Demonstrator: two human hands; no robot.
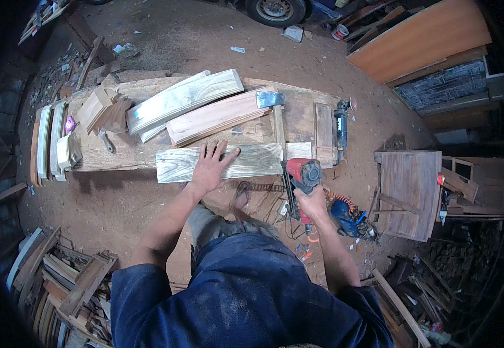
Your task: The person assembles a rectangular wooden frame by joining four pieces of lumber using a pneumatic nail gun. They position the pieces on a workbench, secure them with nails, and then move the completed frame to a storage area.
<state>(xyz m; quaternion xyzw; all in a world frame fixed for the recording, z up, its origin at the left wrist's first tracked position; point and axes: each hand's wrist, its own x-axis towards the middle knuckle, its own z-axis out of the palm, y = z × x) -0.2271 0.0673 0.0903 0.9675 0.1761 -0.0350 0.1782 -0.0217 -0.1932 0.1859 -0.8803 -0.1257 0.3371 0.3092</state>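
My left hand (pixel 210 168) lies flat with its fingers spread on a grey-grained wooden board (pixel 257 158) along the near edge of the workbench (pixel 104 156). In my right hand (pixel 311 203) is a red and black nail gun (pixel 306 172), gripped by its handle. Its nose end is at the board's right part; I cannot tell whether it touches. Just beyond the board lies a hatchet (pixel 269 100) with a wide steel head and a wooden handle. Stacked planks, one pale set (pixel 188 100) and one reddish set (pixel 220 118), rest farther back on the bench.
At the bench's right end are a short board (pixel 323 130) and an angle grinder (pixel 342 124). Wood blocks (pixel 98 110), a brush (pixel 107 142) and a pink tape measure (pixel 70 123) lie on its left. An orange coiled hose (pixel 340 199) and blue compressor (pixel 344 216) are on the floor.
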